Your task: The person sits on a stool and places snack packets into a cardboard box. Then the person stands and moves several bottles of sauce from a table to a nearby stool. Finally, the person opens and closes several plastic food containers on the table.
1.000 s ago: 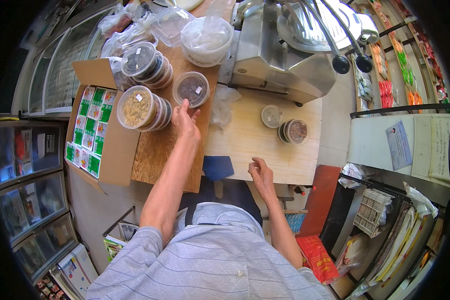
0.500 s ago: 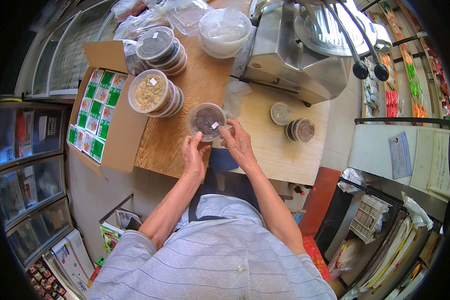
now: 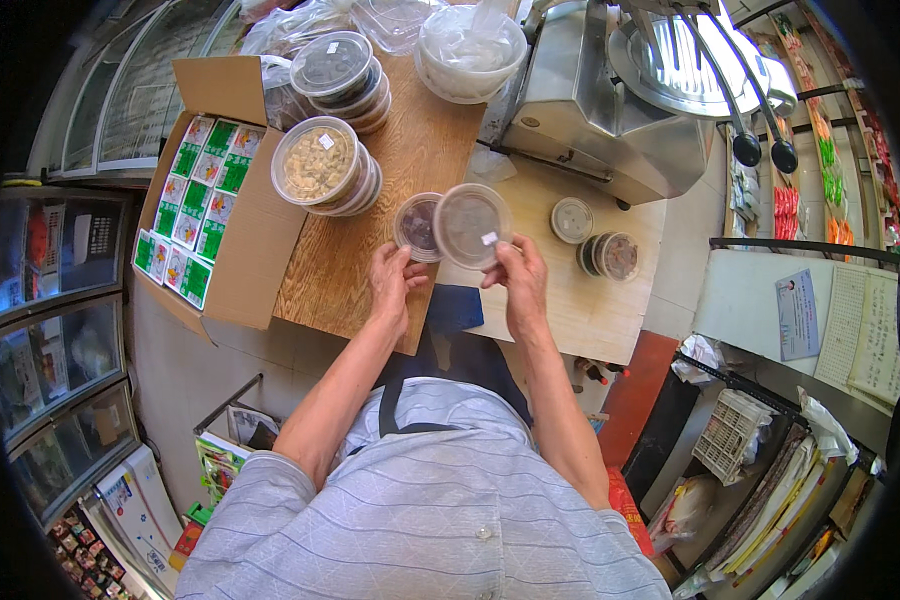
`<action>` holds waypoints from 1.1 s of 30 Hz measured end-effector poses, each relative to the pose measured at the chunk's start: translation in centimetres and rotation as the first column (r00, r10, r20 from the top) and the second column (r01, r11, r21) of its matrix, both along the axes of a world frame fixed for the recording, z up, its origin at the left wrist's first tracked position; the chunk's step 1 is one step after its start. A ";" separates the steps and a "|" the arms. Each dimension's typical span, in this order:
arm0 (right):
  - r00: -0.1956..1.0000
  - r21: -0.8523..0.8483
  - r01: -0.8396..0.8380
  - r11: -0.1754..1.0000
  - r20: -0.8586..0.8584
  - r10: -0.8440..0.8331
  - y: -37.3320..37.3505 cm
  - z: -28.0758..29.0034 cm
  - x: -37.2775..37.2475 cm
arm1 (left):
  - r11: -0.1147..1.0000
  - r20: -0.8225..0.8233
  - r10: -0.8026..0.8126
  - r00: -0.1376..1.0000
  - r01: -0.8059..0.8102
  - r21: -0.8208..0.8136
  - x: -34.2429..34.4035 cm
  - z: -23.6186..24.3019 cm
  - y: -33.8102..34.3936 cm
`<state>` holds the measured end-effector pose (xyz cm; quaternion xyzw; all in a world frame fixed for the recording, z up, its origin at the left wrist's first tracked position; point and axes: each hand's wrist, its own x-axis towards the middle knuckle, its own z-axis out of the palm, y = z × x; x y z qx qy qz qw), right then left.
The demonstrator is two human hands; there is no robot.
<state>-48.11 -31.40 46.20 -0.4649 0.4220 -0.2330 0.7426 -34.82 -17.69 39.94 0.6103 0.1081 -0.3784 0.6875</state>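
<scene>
A round clear plastic lid (image 3: 468,218) with a small white label is gripped at its near edge by my right hand (image 3: 523,285). It is lifted off to the right and overlaps the rim of a round plastic tub (image 3: 415,225) with dark contents. My left hand (image 3: 394,278) steadies the near side of the tub with its fingers curled against it. The tub is at the table's near edge, where two wooden surfaces meet. Right of my right hand, another clear lid (image 3: 572,220) lies beside short stacked tubs (image 3: 615,257).
Stacked tubs, the top one with light brown pieces (image 3: 317,165), stand beside an open carton (image 3: 255,225) of green and white boxes. Farther back are more stacked tubs (image 3: 332,68) and white bowls (image 3: 470,50). A steel machine (image 3: 595,120) with black-knobbed levers occupies the back right.
The lid has come off the tub and moved right in my right hand. My left hand stays at the tub's near side. The whole view has shifted slightly.
</scene>
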 end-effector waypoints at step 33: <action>0.909 0.115 0.394 0.912 0.095 -0.405 1.7 3.5 -13.3 | 0.864 0.141 -0.321 0.937 0.350 -0.362 -2.2 17.0 -1.7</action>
